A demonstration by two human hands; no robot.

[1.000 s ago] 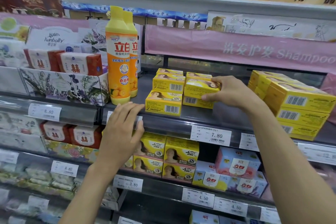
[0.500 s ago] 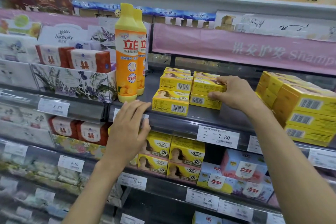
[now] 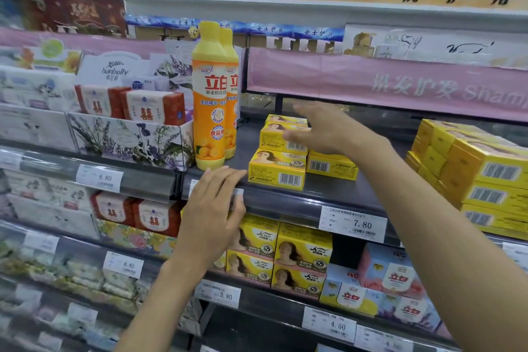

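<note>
The shelf (image 3: pixel 328 193) carried two bottles (image 3: pixel 208 100) and, just right of them, a small stack of boxes (image 3: pixel 275 171). My right grip (image 3: pixel 328 128) hung open over the stack's right side, fingers straight and blurred, holding nothing. I couldn't tell whether the palm touched a box. The boxes lay under it and to its left, long axes running along the shelf. My left grip (image 3: pixel 211 214) rested flat and open on the shelf's front rail, near the front box. I judged the right one nearer.

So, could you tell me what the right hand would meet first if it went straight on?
Probably the tall orange plastic bottles left of the right hand, though depth is unclear.
</note>
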